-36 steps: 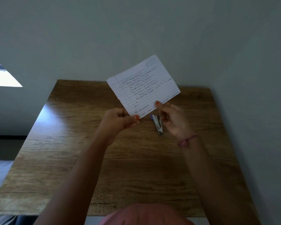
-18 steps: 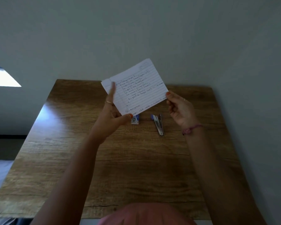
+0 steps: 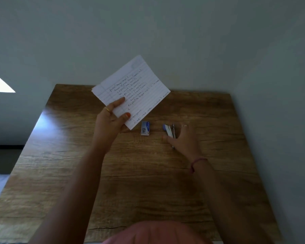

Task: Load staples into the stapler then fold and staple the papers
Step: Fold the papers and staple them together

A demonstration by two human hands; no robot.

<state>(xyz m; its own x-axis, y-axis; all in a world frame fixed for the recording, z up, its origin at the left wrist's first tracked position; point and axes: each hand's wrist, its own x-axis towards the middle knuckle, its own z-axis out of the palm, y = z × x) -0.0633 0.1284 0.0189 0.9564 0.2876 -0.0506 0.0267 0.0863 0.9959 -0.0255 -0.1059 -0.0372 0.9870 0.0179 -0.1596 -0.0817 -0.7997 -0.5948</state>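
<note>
Wooden surface (image 3: 139, 182) carries stapler (image 3: 169, 131) and small staple box (image 3: 145, 128), both toward far edge, box just left of stapler. Left hand (image 3: 111, 120) pinches folded lined paper (image 3: 131, 91) by lower left corner, thumb on front, sheet raised above far edge. Right hand (image 3: 182, 140) spread flat, fingers loose, over near end of stapler; contact likely, though blur leaves it unsure.

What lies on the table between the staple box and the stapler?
Nothing: in the head view, only bare wooden table separates the staple box from the stapler.
</note>
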